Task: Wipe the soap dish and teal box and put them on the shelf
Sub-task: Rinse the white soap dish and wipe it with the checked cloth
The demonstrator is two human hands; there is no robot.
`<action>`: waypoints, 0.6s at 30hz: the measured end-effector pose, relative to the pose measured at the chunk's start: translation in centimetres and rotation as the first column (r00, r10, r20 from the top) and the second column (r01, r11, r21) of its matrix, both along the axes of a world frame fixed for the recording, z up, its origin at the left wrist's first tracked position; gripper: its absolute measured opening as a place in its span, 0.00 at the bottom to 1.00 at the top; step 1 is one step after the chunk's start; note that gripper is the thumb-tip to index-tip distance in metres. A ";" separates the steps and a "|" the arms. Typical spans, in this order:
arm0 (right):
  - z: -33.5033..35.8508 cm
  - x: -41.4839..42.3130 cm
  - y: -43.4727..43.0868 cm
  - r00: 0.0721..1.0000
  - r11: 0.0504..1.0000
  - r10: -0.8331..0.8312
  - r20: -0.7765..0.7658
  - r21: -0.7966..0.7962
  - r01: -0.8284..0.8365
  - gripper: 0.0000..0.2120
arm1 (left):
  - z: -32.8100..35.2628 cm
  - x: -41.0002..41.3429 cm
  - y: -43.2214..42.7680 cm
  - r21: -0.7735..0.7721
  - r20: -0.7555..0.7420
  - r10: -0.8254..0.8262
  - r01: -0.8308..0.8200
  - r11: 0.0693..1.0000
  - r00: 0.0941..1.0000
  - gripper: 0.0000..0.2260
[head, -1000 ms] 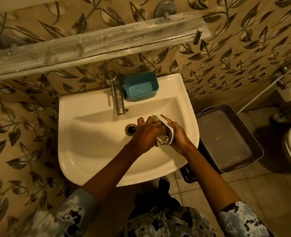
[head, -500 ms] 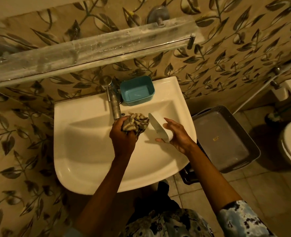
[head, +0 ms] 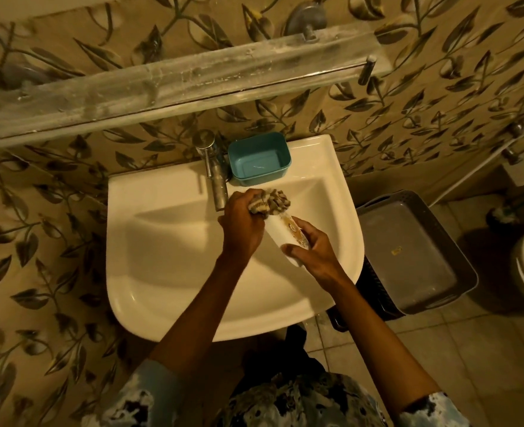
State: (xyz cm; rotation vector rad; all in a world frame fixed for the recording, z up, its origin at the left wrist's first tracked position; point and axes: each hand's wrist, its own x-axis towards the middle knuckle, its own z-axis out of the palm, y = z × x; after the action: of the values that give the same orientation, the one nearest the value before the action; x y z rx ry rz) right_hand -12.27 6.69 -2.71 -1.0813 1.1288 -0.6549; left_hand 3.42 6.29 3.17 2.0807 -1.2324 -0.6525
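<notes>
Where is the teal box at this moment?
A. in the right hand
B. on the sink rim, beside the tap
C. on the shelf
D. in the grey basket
B: the teal box stands on the sink rim next to the tap; the right hand holds the soap dish, the left hand the cloth.

The left sleeve (head: 137,396), at the lower left of the frame, and the right sleeve (head: 433,409), at the lower right, are pale blue cloth with dark inky blotches. The shirt front (head: 285,402), bottom centre, bears the same print. The forearms are bare up to the left hand (head: 242,223) and right hand (head: 316,251).
</notes>
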 end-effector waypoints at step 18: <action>-0.4 -2.5 -0.7 0.898 0.910 0.339 -0.279 -0.144 -0.389 0.43 | -1.6 1.7 2.4 0.250 -0.293 -0.132 0.209 0.945 0.947 0.09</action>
State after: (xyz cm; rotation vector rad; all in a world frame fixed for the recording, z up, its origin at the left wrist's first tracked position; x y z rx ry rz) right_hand -14.73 5.98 -3.12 -1.5359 1.0451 -0.3403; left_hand 5.13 8.69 1.52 2.0263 -1.2266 -1.2138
